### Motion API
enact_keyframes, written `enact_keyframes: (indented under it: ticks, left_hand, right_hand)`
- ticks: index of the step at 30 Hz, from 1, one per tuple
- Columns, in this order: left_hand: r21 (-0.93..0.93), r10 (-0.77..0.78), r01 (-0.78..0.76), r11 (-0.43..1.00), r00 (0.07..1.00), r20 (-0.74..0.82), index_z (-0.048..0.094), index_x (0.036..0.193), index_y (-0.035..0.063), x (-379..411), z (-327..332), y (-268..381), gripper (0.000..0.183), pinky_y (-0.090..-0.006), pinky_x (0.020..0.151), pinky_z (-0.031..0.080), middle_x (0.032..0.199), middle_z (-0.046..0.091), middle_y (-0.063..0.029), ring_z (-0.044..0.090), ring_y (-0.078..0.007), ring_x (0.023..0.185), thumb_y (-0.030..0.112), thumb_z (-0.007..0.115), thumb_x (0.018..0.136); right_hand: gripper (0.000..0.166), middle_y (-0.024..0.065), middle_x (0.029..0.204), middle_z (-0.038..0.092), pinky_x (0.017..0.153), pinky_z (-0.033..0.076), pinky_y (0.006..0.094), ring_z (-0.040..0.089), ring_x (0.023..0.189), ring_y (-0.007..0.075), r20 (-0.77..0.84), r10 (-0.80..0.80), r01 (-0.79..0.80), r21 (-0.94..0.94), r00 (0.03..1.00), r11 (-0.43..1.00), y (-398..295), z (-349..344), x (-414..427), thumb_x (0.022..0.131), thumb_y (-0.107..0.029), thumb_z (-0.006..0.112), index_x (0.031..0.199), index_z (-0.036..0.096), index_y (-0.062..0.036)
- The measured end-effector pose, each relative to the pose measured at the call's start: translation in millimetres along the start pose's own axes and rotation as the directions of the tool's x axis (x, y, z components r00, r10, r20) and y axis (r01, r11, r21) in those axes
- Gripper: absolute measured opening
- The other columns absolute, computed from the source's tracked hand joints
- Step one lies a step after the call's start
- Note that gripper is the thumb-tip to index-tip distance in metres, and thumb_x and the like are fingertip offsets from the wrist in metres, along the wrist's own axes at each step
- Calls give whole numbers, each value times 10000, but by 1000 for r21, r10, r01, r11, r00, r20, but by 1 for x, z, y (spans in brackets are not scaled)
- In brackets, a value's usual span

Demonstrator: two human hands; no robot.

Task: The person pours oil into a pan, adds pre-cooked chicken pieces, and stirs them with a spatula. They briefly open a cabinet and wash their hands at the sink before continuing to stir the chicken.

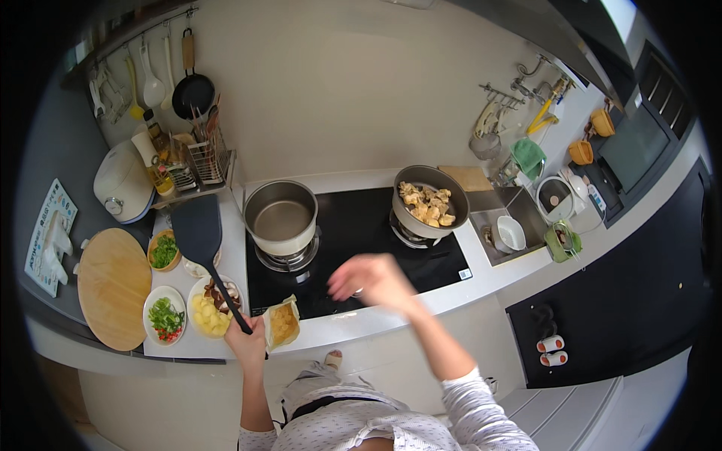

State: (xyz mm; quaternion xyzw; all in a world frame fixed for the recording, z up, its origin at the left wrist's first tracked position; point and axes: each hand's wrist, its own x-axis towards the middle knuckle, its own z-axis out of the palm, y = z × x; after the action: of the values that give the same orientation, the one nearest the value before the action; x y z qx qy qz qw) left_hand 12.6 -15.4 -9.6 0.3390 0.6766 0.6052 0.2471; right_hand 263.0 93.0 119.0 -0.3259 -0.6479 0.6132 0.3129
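My left hand is closed round the handle of a black spatula, whose broad blade points up and away over the counter. Beside that hand, an opened bag of brown granules stands at the cooktop's front left corner. My right hand, blurred, is over the front of the black cooktop with nothing seen in it. On the left burner sits an empty deep pot. The right burner bears a pan with chunks of browned meat. Whether either burner is lit, I cannot tell.
Left of the cooktop are a plate of potato pieces and mushrooms, a plate of chopped greens and red pepper, a bowl of chopped green onion and a round wooden board. A sink with a white colander lies at the right.
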Motion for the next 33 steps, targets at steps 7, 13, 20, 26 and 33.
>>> enact_keyframes:
  ticks: [7, 13, 20, 26, 33]
  left_hand:
    - [61, 239, -237, 970, 970, -40, 424, 650, 22, -3, 12, -4, 252, -260, 488, 386, 546, 452, -5, 427, -87, 507, -45, 664, 688]
    - [154, 323, -315, 937, 946, -35, 449, 633, 7, -14, -4, -1, 220, -304, 498, 416, 521, 475, -63, 475, -160, 471, -30, 661, 674]
    - [116, 190, -183, 976, 980, -53, 450, 628, -2, -4, -16, -2, 217, -315, 499, 414, 519, 469, -67, 464, -173, 466, -11, 660, 681]
    - [112, 208, -203, 973, 977, -39, 451, 636, 2, 9, -15, -2, 224, -298, 502, 411, 526, 463, -48, 450, -140, 472, -13, 671, 674]
    - [-30, 125, -125, 992, 992, 8, 415, 623, 23, 26, -7, -3, 278, -265, 497, 394, 550, 457, -17, 437, -95, 502, -38, 681, 679]
  right_hand:
    - [167, 264, 758, 612, 699, 480, 440, 619, 781, 386, 308, -40, 241, -651, 950, 719, 77, 145, 12, 690, 29, 501, 791, 627, 71]
    - [194, 192, 968, 664, 746, 502, 406, 644, 910, 332, 376, 452, 241, -913, 809, 328, 129, 166, 61, 756, -89, 567, 901, 680, -25]
    - [213, 160, 974, 671, 762, 507, 374, 653, 904, 304, 278, 201, 202, -921, 939, 334, 139, 180, 59, 773, -146, 600, 955, 665, -56]
    - [171, 157, 938, 675, 746, 519, 381, 661, 878, 294, 322, 294, 258, -937, 900, 234, 130, 169, 74, 764, -136, 614, 901, 658, -44]
    - [156, 151, 857, 676, 680, 529, 397, 670, 808, 300, 420, 254, 353, -896, 872, 270, 89, 160, 68, 756, -96, 595, 871, 657, -11]
